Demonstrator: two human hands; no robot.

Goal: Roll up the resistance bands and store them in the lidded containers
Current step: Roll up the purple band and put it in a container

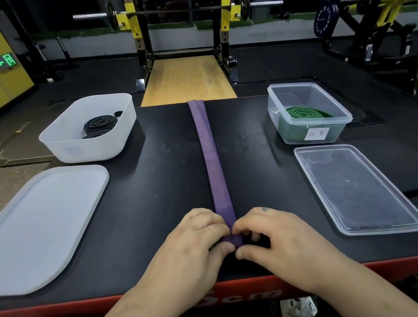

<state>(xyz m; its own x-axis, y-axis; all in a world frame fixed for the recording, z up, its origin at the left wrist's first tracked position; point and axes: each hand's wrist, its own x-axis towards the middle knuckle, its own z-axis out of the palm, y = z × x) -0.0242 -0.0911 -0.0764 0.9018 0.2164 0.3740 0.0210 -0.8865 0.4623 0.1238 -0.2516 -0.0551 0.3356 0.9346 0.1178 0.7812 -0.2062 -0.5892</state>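
Observation:
A long purple resistance band (212,163) lies flat down the middle of the black platform (167,162), running away from me. Its near end is folded over into a small roll. My left hand (197,237) and my right hand (275,238) pinch that rolled end from either side, fingers curled. A white tub (57,143) at the far left holds rolled black bands (101,124). A clear container (337,132) at the far right holds a rolled green band (305,113).
The white lid (42,226) lies flat at the near left. A clear lid (357,188) lies at the near right. The platform's red front edge (64,310) is just below my wrists. A squat rack (181,21) stands beyond the platform.

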